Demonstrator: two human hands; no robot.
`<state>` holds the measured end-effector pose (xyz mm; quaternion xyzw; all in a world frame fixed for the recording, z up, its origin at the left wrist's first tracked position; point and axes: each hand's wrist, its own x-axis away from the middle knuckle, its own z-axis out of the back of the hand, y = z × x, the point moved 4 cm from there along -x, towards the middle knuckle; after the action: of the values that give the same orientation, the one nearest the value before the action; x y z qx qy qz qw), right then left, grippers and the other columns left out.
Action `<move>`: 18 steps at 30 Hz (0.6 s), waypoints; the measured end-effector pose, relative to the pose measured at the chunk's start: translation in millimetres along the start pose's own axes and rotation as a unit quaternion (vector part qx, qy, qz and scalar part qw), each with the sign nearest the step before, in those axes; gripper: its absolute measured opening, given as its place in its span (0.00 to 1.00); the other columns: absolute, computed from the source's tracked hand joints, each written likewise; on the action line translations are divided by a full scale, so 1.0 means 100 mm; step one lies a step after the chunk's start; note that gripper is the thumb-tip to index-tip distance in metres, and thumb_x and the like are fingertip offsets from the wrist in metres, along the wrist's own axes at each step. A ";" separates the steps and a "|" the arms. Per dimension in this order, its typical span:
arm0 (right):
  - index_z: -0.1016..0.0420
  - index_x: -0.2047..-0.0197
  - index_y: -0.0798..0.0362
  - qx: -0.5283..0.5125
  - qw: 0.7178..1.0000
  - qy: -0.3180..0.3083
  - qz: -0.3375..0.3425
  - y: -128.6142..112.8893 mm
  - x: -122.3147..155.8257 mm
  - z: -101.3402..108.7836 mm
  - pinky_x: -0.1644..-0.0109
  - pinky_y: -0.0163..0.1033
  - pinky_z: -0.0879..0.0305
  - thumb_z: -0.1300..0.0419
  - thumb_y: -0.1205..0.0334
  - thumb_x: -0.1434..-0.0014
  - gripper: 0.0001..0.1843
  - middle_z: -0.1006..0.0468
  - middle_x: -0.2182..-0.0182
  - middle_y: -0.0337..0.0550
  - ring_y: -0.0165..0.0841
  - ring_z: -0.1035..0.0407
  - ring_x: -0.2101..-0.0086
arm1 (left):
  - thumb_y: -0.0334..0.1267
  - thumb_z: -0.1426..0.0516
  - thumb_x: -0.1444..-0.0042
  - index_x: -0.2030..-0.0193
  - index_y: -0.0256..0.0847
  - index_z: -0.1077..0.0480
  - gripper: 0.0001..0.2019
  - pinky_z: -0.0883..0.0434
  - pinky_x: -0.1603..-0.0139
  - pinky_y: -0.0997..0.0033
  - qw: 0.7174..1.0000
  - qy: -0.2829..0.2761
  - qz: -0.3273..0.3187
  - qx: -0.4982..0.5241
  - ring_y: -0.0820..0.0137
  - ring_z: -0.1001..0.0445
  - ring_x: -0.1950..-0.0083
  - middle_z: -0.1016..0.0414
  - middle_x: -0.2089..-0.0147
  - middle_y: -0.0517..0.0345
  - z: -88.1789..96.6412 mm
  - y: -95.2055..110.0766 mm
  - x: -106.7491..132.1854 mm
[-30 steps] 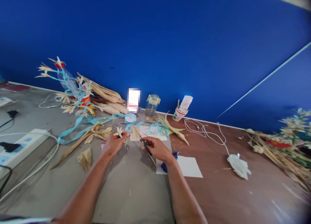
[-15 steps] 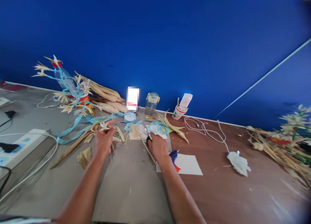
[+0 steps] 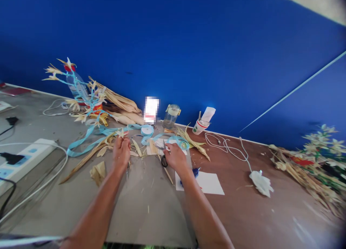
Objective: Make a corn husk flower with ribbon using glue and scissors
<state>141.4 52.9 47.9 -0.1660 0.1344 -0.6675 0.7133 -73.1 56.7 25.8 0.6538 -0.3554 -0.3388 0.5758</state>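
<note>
My left hand (image 3: pixel 121 151) is closed round the base of a small pale corn-husk flower (image 3: pixel 119 132), whose petals stick up above the fingers. My right hand (image 3: pixel 175 157) pinches a pair of scissors (image 3: pixel 164 161) near the middle; the black handle loops hang below the fingers and the blades point away from me. Between the hands lie husk strips (image 3: pixel 137 147). A light blue ribbon (image 3: pixel 83 141) runs behind the left hand to a roll (image 3: pixel 147 130). Beside my right forearm a blue glue gun (image 3: pixel 195 172) rests on white paper (image 3: pixel 212 184), partly hidden.
A bottle (image 3: pixel 77 85) with blue-stemmed husk flowers, dried husks (image 3: pixel 127 105), a lidded jar (image 3: pixel 171 115) and a paper cup (image 3: pixel 200 126) stand along the blue wall. A power strip (image 3: pixel 40 148) lies left; a white cable (image 3: pixel 224 142) and more husks (image 3: pixel 300 177) lie right.
The scissors have turned in my right hand, with the handle loops now lower and the fingers nearer the blades. My left hand has tilted slightly, still holding the husk flower. The view has shifted slightly.
</note>
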 end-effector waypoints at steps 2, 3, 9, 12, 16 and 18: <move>0.25 0.50 0.53 -0.060 0.997 -0.003 0.055 -0.19 -0.10 -0.03 0.48 0.37 0.39 0.50 0.63 0.39 0.18 0.22 0.53 0.49 0.36 0.29 0.52 | 0.40 0.47 0.51 0.63 0.39 0.30 0.11 0.44 0.76 0.75 0.999 -0.009 -0.018 0.036 0.76 0.41 0.77 0.38 0.76 0.64 -0.02 0.01 0.01; 0.23 0.53 0.52 -0.084 0.994 -0.013 0.073 -0.29 -0.15 -0.08 0.49 0.35 0.38 0.49 0.63 0.39 0.16 0.21 0.54 0.47 0.35 0.28 0.53 | 0.40 0.46 0.51 0.62 0.39 0.29 0.11 0.44 0.77 0.75 0.998 -0.017 -0.020 0.054 0.76 0.41 0.77 0.38 0.76 0.64 -0.03 0.02 0.02; 0.20 0.61 0.53 -0.083 0.994 -0.017 0.073 -0.71 -0.44 -0.50 0.53 0.35 0.38 0.47 0.64 0.41 0.13 0.19 0.60 0.47 0.35 0.28 0.57 | 0.41 0.43 0.52 0.66 0.39 0.30 0.08 0.45 0.78 0.76 0.992 -0.063 -0.006 0.108 0.77 0.42 0.78 0.39 0.78 0.65 -0.08 -0.03 0.06; 0.21 0.62 0.58 -0.083 0.995 -0.009 0.055 -0.80 -0.47 -0.66 0.54 0.37 0.38 0.47 0.66 0.42 0.13 0.20 0.59 0.55 0.38 0.28 0.57 | 0.41 0.43 0.50 0.66 0.39 0.30 0.08 0.46 0.77 0.76 0.990 -0.078 -0.011 0.117 0.77 0.43 0.78 0.40 0.79 0.65 -0.10 -0.06 0.06; 0.22 0.64 0.61 -0.109 0.994 -0.006 0.026 -0.85 -0.48 -0.75 0.59 0.39 0.38 0.46 0.69 0.44 0.11 0.22 0.60 0.60 0.41 0.28 0.60 | 0.40 0.44 0.49 0.67 0.38 0.29 0.08 0.47 0.77 0.77 0.990 -0.080 -0.017 0.115 0.77 0.43 0.78 0.40 0.79 0.65 -0.10 -0.06 0.06; 0.23 0.68 0.60 -0.136 0.990 -0.011 0.017 -0.83 -0.49 -0.73 0.60 0.39 0.39 0.47 0.70 0.45 0.10 0.21 0.64 0.58 0.39 0.28 0.62 | 0.40 0.43 0.49 0.67 0.38 0.29 0.08 0.47 0.77 0.77 0.990 -0.076 -0.010 0.118 0.77 0.43 0.78 0.40 0.79 0.65 -0.09 -0.07 0.05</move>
<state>32.0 93.3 14.9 -0.2664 0.2193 -0.6292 0.6965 -62.3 57.1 19.8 0.6930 -0.4291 -0.3491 0.4623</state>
